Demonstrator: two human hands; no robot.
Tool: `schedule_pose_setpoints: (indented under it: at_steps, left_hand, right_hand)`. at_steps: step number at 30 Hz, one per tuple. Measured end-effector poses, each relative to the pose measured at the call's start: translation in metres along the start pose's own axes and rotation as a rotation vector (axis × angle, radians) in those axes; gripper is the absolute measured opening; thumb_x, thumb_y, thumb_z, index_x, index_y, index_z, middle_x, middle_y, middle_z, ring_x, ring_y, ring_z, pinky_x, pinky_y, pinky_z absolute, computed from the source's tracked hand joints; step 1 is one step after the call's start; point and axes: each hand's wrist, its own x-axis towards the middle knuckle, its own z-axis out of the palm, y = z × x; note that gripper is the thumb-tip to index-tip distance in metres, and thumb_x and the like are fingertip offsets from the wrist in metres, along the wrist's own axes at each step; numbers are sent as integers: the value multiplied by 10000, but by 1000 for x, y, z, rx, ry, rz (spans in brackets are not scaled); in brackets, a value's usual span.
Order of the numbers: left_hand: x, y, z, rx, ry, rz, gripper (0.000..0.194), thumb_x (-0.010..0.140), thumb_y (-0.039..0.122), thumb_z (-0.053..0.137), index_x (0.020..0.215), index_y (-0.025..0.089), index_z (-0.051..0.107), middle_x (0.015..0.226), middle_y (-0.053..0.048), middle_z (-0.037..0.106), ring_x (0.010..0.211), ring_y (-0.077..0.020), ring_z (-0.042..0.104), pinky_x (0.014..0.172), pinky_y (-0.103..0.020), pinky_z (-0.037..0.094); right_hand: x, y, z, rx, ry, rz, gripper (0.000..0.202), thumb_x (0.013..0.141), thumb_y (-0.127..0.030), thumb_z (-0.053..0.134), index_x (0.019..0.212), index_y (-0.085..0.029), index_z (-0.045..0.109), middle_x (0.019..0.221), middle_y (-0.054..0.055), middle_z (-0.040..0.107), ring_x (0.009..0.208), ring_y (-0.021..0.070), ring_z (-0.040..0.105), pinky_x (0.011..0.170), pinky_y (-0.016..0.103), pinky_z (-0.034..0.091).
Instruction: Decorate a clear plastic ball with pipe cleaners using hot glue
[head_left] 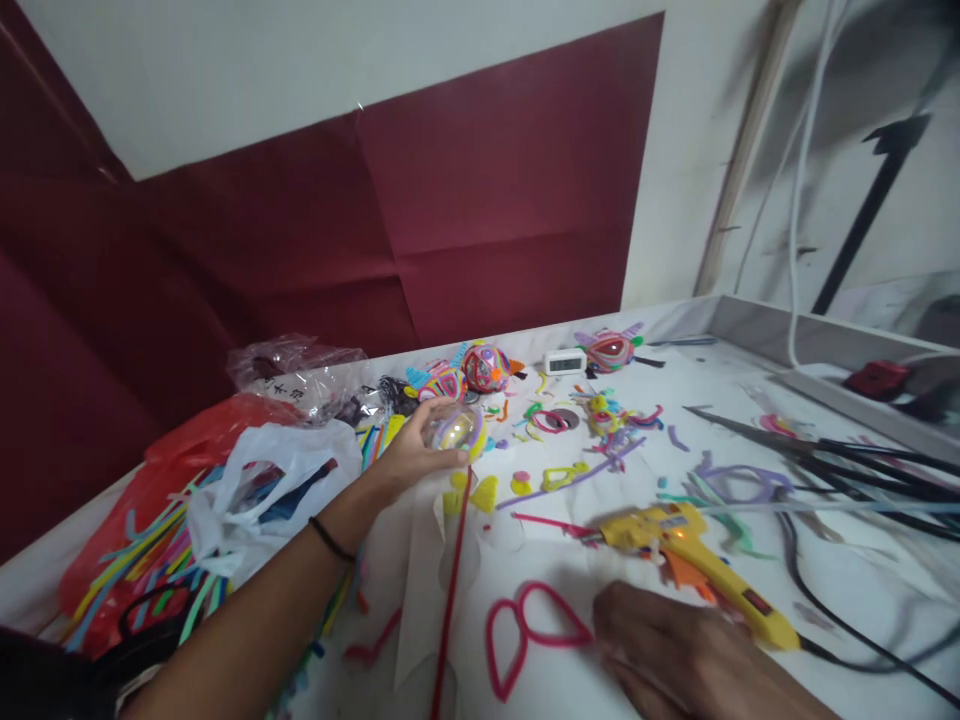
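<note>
My left hand (pixel 420 445) is wrapped round a clear ball (pixel 456 432) with lilac and yellow strips on it. At the lower right, my right hand (pixel 660 640) is closed in a pinch at the right end of a pink pipe-cleaner shape (pixel 536 625) with two loops. Just above that hand a yellow glue gun (pixel 697 560) lies with its nozzle pointing left. A red strip (pixel 454 590) runs down the table between my hands.
Plastic bags (pixel 270 490) and coloured pipe cleaners fill the left side. Decorated balls (pixel 487 368) and a small white clock (pixel 565 362) stand at the back. Black-handled scissors (pixel 817 450) lie right, near a power strip (pixel 862 395). Foam scraps are scattered mid-table.
</note>
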Motion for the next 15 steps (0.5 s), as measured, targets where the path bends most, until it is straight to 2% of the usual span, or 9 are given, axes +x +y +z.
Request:
schedule_pose_setpoints:
  at_steps: [3, 6, 10, 13, 15]
  left_hand:
    - [-17, 14, 14, -217, 74, -3, 683, 610, 246, 784, 1221, 227, 479, 1310, -77, 547, 1287, -236, 455, 1026, -328, 419]
    - [-35, 25, 26, -407, 130, -41, 618, 645, 231, 749, 1209, 252, 498, 1297, -57, 541, 1252, -237, 482, 914, -308, 504]
    - [-55, 28, 38, -598, 175, -123, 569, 632, 218, 760, 1157, 268, 546, 1199, -30, 582, 1096, -217, 582, 740, -239, 551]
    - [-63, 22, 47, -670, 230, -166, 592, 597, 211, 784, 1145, 255, 566, 1148, -21, 597, 1046, -199, 592, 707, -214, 544]
    - [-65, 16, 52, -699, 241, -189, 593, 591, 201, 793, 1139, 248, 572, 1148, -23, 603, 1060, -207, 591, 727, -230, 546]
  right_hand:
    - [-8, -4, -7, 38, -48, 82, 242, 959, -195, 381, 866, -216, 603, 849, 59, 653, 739, 164, 659, 660, 249, 519]
    - [-20, -2, -11, 57, -30, 128, 228, 956, -175, 370, 877, -197, 583, 831, 62, 632, 722, 159, 634, 661, 268, 498]
    - [-37, 12, -18, -40, 127, 189, 205, 963, -195, 370, 934, -205, 573, 817, 47, 626, 704, 150, 620, 633, 264, 476]
    - [-42, 35, -26, -242, 249, 280, 230, 954, -256, 376, 929, -207, 600, 833, 70, 638, 704, 185, 628, 605, 296, 473]
    - [-41, 53, -30, -342, 272, 388, 253, 928, -312, 388, 926, -204, 616, 860, 97, 657, 735, 229, 644, 611, 332, 478]
